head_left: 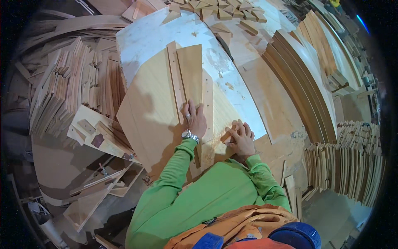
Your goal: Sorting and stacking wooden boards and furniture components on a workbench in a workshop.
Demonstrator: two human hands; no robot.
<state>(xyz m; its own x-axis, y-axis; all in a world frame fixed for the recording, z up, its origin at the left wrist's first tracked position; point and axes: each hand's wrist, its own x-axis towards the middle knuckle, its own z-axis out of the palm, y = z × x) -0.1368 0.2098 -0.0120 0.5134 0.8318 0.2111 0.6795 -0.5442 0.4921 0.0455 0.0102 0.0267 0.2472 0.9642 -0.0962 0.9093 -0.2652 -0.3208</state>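
Tan wood makes up the long tapered board (191, 72), whose long axis runs nearly from 12 to 6 o'clock, its broad end pointing to 12 and its body narrowing toward the person. It lies over a large pale wooden panel (145, 95), between a straight brown dotted wooden strip (174, 79) on its 9 o'clock side and a second dotted strip (207, 93) at 3. The left hand (196, 123), with a silver metal watch (190, 135) at the wrist, reaches toward 12, fingers extended and resting on the board without closing round it. The right hand (242, 142), at 4 o'clock from the left, is bent over a small brown wooden block (226, 137); whether it grips the block firmly, I cannot tell.
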